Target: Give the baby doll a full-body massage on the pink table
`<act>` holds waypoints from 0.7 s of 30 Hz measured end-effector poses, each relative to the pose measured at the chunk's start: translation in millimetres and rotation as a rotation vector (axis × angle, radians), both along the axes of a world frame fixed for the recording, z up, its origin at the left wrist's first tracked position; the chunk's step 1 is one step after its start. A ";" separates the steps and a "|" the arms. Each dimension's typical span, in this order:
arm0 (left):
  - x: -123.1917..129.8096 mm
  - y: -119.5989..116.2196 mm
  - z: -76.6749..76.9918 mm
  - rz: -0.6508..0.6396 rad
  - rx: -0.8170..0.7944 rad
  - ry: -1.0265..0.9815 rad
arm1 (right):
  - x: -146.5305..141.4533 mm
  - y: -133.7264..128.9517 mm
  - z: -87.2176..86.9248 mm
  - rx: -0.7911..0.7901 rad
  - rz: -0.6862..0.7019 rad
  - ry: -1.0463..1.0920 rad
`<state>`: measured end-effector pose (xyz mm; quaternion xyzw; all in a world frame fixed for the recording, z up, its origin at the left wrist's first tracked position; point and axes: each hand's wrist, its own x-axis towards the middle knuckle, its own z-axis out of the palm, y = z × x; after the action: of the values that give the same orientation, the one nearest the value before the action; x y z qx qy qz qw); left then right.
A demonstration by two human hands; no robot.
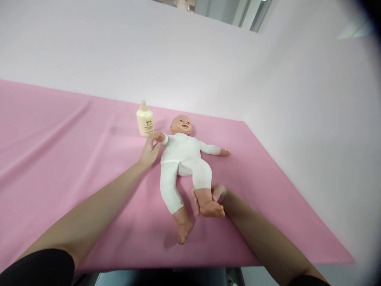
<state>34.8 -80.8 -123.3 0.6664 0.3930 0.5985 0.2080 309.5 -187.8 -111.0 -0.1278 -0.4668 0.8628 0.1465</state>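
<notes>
A baby doll (181,149) with a white cloth body lies on its back, its head toward the wall and its feet toward me. At the image's left, my left hand (149,153) is closed around the doll's small hand (158,137). Some of my fingertips are hidden there. My right hand (219,193) grips the doll's other-side leg at the ankle, with my fingers behind it and my thumb in front. That foot (210,208) is raised a little, while the second foot (183,228) hangs free of my hands. The doll's far arm (212,149) stretches out to the right.
A pale yellow lotion bottle (145,121) stands upright just beyond my left hand. Pink cloth (74,167) with creases at the left covers the table. White walls (119,55) rise at the back and right, with a window (220,10) above. The table's near edge lies close to me.
</notes>
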 end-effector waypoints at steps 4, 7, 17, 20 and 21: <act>4.2 -10.2 5.8 -0.025 0.177 0.418 | -1.1 10.0 -12.2 -0.084 -0.073 0.190; 6.3 -13.4 8.3 -0.047 0.219 0.625 | -2.6 13.3 -7.7 -0.249 -0.313 0.247; 8.7 -9.7 6.8 -0.059 0.315 0.732 | -8.4 14.3 2.1 -0.435 -0.629 0.019; 9.0 -11.4 7.8 -0.069 0.301 0.715 | -8.6 14.4 1.6 -0.405 -0.627 0.004; 9.0 -12.3 8.4 -0.071 0.289 0.702 | -8.2 14.4 1.5 -0.395 -0.614 0.004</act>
<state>43.8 -93.1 -114.9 0.8666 0.3284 0.3753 -0.0148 301.3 -173.5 -109.5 -0.2862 -0.2306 0.8522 0.3723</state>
